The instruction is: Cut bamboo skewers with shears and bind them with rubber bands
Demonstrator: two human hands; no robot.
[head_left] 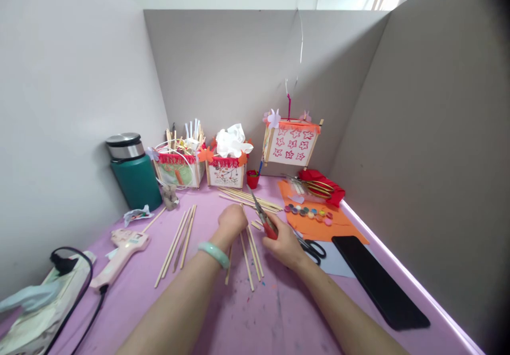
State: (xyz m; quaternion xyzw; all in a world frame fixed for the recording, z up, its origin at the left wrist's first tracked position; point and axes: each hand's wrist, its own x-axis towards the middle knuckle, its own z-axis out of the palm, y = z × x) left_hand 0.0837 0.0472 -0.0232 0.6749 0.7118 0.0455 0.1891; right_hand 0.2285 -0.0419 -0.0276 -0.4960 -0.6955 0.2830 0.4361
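Your right hand [283, 242] is closed around red-handled pliers [263, 219]; your left hand [233, 221] is curled over wooden sticks [254, 254] on the purple desk [255, 318], whether gripping one cannot be told. Black-handled scissors [306, 244] lie just beside your right wrist; a stick bundle [268, 204] lies beyond. Left: a pink glue gun [125, 251] and a teal bottle [137, 182]. Right: paint pots [311, 214] on orange paper [350, 227], near a flat black object [378, 280].

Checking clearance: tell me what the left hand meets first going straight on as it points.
The left hand would likely meet the pile of thin sticks lying beyond it, though depth is unclear and the red-handled tool reaches close to that line.
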